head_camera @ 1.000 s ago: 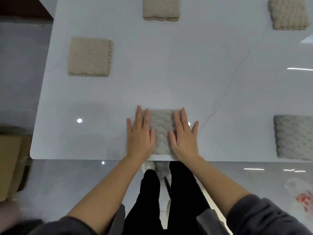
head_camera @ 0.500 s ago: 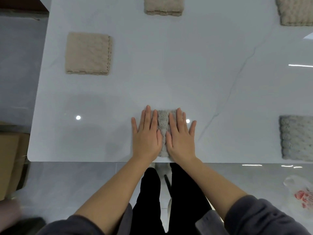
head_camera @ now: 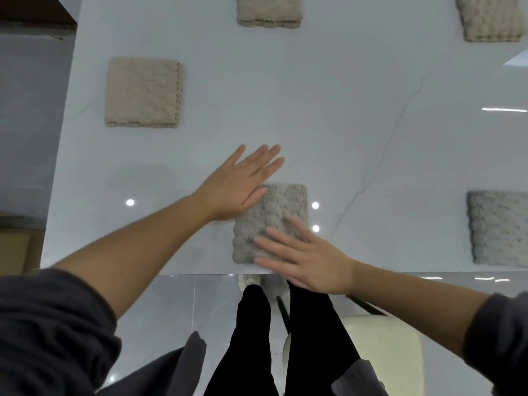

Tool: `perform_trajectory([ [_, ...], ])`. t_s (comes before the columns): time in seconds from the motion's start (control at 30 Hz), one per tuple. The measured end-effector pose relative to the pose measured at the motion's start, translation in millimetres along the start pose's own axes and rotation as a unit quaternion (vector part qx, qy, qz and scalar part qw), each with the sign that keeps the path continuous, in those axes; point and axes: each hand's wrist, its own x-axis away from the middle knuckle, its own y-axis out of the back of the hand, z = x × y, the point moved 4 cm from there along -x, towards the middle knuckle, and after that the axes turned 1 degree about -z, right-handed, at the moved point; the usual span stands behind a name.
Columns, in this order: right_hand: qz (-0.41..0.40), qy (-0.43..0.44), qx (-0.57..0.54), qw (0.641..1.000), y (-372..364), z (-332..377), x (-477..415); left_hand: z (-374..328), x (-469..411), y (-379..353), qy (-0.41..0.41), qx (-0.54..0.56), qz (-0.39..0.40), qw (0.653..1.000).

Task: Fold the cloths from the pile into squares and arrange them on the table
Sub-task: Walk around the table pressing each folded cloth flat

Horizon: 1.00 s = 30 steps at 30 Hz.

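**Item: grey cloth, folded, at the near edge, with hands parting after a press**

- **Grey cloth** [head_camera: 271,221]: lies flat on the bench [head_camera: 343,115] at the middle of the near edge, folded to a near-square that is a little deeper than it is wide. Its far half is now uncovered. Half a second ago both palms hid all but a narrow middle strip.
- **Left hand** [head_camera: 240,184]: has swung out to the left and far side. Its fingers [head_camera: 265,158] are straight and spread, and grip nothing. Its thumb side sits over the cloth's far left corner. Whether it presses there or has lifted cannot be told.
- **Right hand** [head_camera: 308,258]: has turned to lie across the near right part of the cloth. Its fingers [head_camera: 274,238] are straight and flat on the fabric, pointing left, and hold nothing.
- **Squares already laid out, all well apart**:
  - left beige square [head_camera: 143,92]
  - far middle beige square [head_camera: 268,11]
  - far right beige square [head_camera: 491,18]
  - right grey square [head_camera: 498,227]
- **Reading**: the two-palm press appears to be giving way to an outward smoothing sweep. This fold looks all but finished, and it would make a fifth square on the bench. The pile is out of view, so how many cloths remain cannot be told.
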Motion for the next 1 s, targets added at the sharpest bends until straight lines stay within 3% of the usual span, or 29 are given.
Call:
perform_trajectory([
  [0.07,0.001,0.07,0.01,0.998,-7,9,-11,-6,-18,-2,-0.092,-0.029,0.03,0.995],
  [0.17,0.003,0.11,0.007,0.994,-19,8,-26,-14,-35,-14,-0.183,-0.053,0.074,0.979],
  [0.53,0.047,0.098,-0.044,0.993,-32,-14,-38,-19,-42,-35,-0.256,-0.066,0.098,0.96],
  [0.83,0.002,0.074,-0.054,0.996,-26,-13,-40,-17,-41,-34,-0.207,-0.075,0.068,0.973],
  [1.0,-0.031,-0.018,-0.096,0.995,-2,-14,-20,-7,-15,-11,-0.024,-0.046,0.011,0.999],
])
